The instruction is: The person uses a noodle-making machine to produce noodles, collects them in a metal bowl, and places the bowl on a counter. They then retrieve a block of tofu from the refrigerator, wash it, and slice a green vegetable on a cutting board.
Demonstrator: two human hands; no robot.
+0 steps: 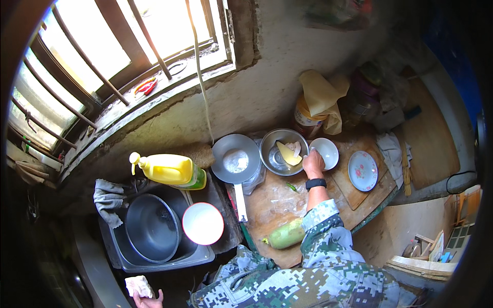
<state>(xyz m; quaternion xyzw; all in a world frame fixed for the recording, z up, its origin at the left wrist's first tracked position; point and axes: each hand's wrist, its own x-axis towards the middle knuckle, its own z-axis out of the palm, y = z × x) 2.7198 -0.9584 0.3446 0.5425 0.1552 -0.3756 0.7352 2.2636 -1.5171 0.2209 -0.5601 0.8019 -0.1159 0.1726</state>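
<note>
My right hand point(314, 163), with a black wristband, is at the rim of a small white bowl point(330, 154), beside a steel bowl point(271, 148); its fingertips are partly hidden, so its grip is unclear. Yellowish peeled pieces point(288, 154) and a paler piece lie in the steel bowl. My left hand point(148, 301), low at the left, holds a pale whitish block point(138, 286). A green pepper point(291, 187) and a large green gourd point(285, 235) lie on the wooden table point(265, 208). A flowered plate point(363, 171) rests on a board to the right.
A grey frying pan point(227, 165) stands left of the steel bowl. The sink point(192, 257) holds a dark pot point(148, 227); a red-rimmed white bowl point(203, 223) is beside it. A yellow pump bottle point(169, 169) and a grey cloth point(108, 200) are behind. A tub point(302, 119) stands by the wall.
</note>
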